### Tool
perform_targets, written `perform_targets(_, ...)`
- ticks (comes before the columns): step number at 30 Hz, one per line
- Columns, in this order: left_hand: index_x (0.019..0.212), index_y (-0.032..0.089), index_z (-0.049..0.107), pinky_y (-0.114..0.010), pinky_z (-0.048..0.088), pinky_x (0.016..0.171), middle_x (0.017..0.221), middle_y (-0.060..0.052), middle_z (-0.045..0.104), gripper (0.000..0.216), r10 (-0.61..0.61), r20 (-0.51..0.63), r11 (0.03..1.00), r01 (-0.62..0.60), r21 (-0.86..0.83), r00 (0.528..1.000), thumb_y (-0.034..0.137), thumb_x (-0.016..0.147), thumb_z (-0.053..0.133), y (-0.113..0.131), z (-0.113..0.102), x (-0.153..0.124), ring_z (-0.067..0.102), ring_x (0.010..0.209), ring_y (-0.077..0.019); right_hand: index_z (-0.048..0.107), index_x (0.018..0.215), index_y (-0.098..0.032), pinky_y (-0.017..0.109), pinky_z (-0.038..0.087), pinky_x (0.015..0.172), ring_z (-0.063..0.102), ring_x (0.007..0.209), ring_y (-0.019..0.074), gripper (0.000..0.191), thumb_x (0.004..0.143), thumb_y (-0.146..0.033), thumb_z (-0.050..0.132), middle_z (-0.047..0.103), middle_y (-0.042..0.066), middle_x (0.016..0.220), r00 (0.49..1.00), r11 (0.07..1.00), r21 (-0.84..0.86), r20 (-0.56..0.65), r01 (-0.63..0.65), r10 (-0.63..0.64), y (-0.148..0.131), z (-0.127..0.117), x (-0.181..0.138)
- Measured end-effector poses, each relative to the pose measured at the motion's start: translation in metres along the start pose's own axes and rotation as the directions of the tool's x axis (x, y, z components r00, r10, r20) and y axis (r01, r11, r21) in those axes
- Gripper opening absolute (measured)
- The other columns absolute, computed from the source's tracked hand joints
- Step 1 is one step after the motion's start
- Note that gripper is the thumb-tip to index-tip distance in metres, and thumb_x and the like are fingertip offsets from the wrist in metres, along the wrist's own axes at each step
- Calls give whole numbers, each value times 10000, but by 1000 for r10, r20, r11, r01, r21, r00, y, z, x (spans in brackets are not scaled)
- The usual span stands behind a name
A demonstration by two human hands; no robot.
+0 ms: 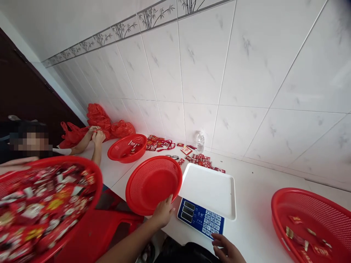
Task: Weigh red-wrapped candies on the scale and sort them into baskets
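My left hand (163,212) grips the near rim of a red plastic basket (153,184) with perforated sides, its fingers over the edge. Nothing lies in this basket, which stands at the table's edge to the left of a digital scale. The scale has a white tray (207,188) on top and a blue keypad panel (201,218) at its front. My right hand (226,248) is by the panel's lower right corner, holding nothing, its fingers loosely bent and apart. Whether it touches the scale I cannot tell.
A big red basket (98,182) full of wrapped sweets is at left, another person's hand (19,164) on it. A second pair of hands (97,135) handles red bags (98,117). Small packets (201,160), a bottle (200,142) and a right-hand basket (312,199) are on the table.
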State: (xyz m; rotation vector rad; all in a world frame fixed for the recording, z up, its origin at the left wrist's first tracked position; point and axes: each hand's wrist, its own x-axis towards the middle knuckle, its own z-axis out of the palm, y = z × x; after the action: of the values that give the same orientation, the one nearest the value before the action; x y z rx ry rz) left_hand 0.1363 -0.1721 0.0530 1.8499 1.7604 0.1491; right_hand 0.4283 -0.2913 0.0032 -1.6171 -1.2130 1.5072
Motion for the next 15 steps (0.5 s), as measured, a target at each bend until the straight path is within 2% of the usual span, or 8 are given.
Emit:
perform_targets(2, 1394, 311, 388, -389, 312, 1042, 1419, -27, 457, 603, 5, -24, 1000, -5, -24, 1000, 366, 799, 468, -1, 0, 1, 420, 1294, -264, 646, 1058, -191, 322, 493, 811, 664, 850, 239, 604, 666, -643, 559, 700, 101, 941, 1000, 1000, 15, -9, 15, -15, 2, -5, -1)
perform_targets(4, 1370, 337, 411, -386, 337, 1020, 1390, -16, 492, 553, 8, -39, 999, -9, -39, 999, 360, 818, 441, -1, -1, 2, 449, 1272, -263, 641, 1080, -188, 325, 491, 822, 664, 865, 240, 605, 683, -637, 554, 696, 105, 961, 1000, 999, 30, -16, 26, -25, 2, -10, -3)
perform_targets(6, 1362, 288, 429, -404, 350, 1005, 1370, -64, 511, 542, -1, -29, 999, -1, -47, 1000, 349, 823, 436, 1, -1, 4, 463, 1257, -285, 635, 1104, -202, 325, 489, 832, 663, 884, 238, 599, 695, -632, 555, 692, 101, 994, 1000, 999, 38, 2, 15, -16, -2, -15, -5)
perform_targets(10, 1297, 185, 493, -450, 333, 1012, 1326, -154, 534, 519, -30, -13, 993, 28, -117, 999, 290, 789, 503, 3, -1, 9, 468, 1240, -340, 618, 1156, -238, 318, 492, 845, 651, 948, 241, 584, 713, -615, 567, 680, 88, 1076, 992, 999, 39, 126, -37, 32, -12, -23, -7)
perform_targets(15, 1025, 223, 622, -468, 327, 990, 1083, -64, 665, 310, -94, -149, 931, 34, -364, 984, 169, 723, 585, 6, -2, 12, 533, 1159, -344, 619, 1159, -246, 308, 489, 854, 644, 975, 238, 535, 756, -587, 535, 681, 77, 1077, 998, 1000, 26, 70, -5, 3, -21, -24, -9)
